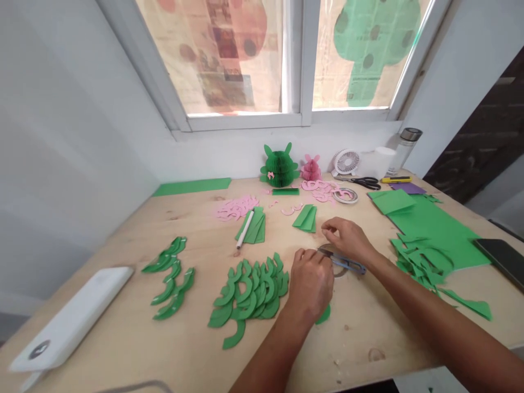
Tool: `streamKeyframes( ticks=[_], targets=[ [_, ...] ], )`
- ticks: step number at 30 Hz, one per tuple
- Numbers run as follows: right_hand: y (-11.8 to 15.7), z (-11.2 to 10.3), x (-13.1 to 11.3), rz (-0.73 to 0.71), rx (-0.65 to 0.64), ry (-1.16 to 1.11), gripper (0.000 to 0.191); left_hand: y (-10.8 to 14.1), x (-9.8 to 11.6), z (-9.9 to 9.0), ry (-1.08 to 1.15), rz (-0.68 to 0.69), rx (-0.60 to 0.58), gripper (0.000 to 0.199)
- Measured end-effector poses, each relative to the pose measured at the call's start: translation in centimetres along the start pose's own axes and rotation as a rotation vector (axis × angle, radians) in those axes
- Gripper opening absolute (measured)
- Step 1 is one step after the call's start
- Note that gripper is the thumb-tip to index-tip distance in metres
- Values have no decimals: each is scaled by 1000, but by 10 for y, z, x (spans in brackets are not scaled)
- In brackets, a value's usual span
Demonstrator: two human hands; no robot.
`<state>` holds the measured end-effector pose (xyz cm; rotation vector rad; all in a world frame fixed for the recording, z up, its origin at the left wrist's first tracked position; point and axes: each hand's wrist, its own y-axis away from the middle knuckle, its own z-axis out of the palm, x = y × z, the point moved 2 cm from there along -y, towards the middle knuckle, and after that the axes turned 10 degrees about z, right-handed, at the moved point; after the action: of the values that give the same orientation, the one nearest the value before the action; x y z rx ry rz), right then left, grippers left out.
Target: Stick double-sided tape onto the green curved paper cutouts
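We see the left hand point(311, 284) at the near middle of the pale wooden table point(188, 349), its fingers curled inward; we cannot tell whether they grasp anything. The right hand point(347, 237) is just to the right and farther off, fingers bent toward the thumb, and we cannot tell whether something thin is pinched there. Beside both, we find a slim blue-handled tool point(350, 264) across a flat, round, brownish ring point(339, 271), partly hidden. A rounded green paper piece point(323, 315) shows by the left wrist. To the left we have a heap of curved green paper pieces point(249, 289); farther left lies a smaller group of green pieces with white marks point(172, 278). Folded green paper strips point(305, 218) lie beyond the hands.
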<state>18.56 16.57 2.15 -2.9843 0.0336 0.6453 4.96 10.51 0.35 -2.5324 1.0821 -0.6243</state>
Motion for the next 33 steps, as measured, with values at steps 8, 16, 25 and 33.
streamKeyframes(
  ticks=[8, 16, 25, 33],
  targets=[
    [-61, 16, -18, 95, -50, 146, 22, 1, -1, 4, -13, 0, 25, 12],
    [-76, 18, -39, 55, -37, 174, 23, 1, -5, 4, -27, -29, -2, 14],
    [1, -11, -6, 0, -102, 86, 21, 2, -14, -1, -60, -125, -9, 12],
    [46, 5, 6, -141, -60, 253, 16, 1, -16, -8, -91, -167, 13, 14]
  ],
)
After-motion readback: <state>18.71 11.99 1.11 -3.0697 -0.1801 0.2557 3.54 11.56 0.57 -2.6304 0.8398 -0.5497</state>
